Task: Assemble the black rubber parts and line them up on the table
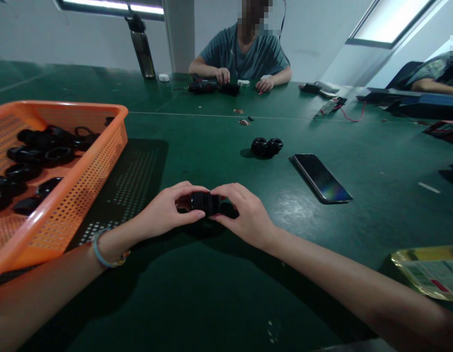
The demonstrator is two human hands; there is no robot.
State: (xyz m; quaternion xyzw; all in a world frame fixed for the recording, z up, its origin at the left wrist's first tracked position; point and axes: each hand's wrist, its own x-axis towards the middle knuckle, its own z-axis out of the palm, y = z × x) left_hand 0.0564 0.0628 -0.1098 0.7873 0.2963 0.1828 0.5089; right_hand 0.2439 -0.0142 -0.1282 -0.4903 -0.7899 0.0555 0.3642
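Between both hands, just above the green table (212, 303), is a black plastic fitting (204, 203), partly covered by the fingers. My left hand (171, 208) pinches its left end with thumb and fingers. From the other side, my right hand (244, 212) grips the right end the same way. Farther back stands another black fitting (266, 147) with two round openings, which neither hand touches. An orange perforated basket (98, 181) at the left holds several black fittings (39, 146).
A phone (322, 178) lies right of the hands. At the right edge is a yellow-rimmed package (428, 271). Across the table a person (237, 54) sits behind a black power drill (204, 86). A bottle (141, 49) stands at the back left. Another person's arm (432, 85) shows far right.
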